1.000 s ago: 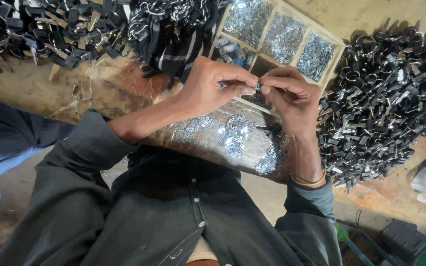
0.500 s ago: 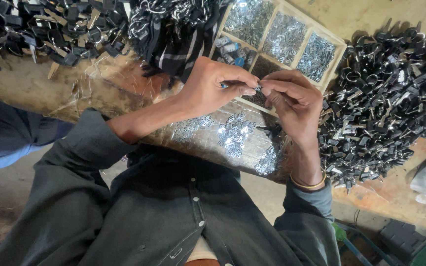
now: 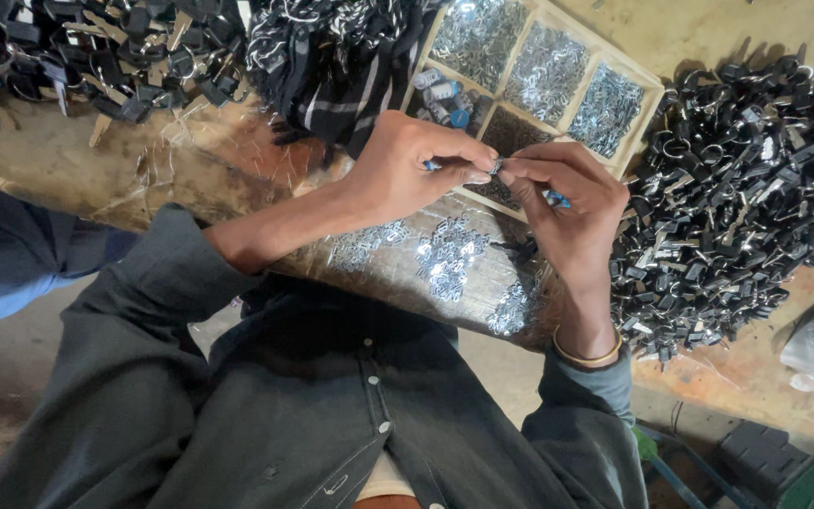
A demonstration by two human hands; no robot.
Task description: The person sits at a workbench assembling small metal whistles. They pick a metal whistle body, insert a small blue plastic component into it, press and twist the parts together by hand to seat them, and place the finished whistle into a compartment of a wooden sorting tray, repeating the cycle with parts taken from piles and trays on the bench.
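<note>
My left hand (image 3: pixel 407 170) and right hand (image 3: pixel 572 203) meet fingertip to fingertip, both pinching one small metal piece (image 3: pixel 496 168) over the near edge of the wooden compartment tray (image 3: pixel 647 80); black parts heap (image 3: pixel 737 198) beside right.

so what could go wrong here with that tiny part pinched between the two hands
1. The small metal part is pinched only by fingertips of the left hand and right hand; it could slip and vanish among the loose silver pieces below.
2. The hands hover over the wooden tray; a dropped part might land in the wrong compartment.
3. The pile of black parts lies close to the right wrist and could get knocked.
</note>
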